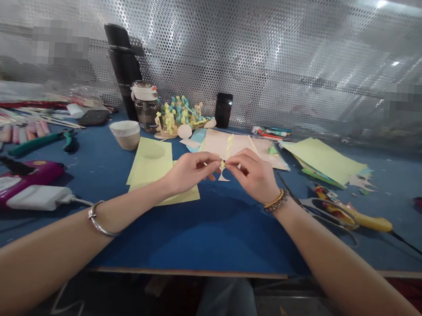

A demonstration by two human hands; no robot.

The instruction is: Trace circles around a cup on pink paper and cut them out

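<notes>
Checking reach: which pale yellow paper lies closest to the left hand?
The overlapping sheets under the left hand, not the sheet past the right hand.

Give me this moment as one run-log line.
left hand: pinching small yellow paper piece | right hand: pinching same piece | nearby: pale yellow paper sheet

Brightness: even and fairly bright across the desk (197, 243)
Glare: white hot spots on the perforated metal sheet (275, 61), strongest top right
Shadows: soft, pooled under the left hand (188, 173) and right hand (251, 175)
Distortion: wide-angle bowing at the frame edges, stretching the left forearm (44, 266)
Blur: pixelated blocks over the sheet, upper left and right
</notes>
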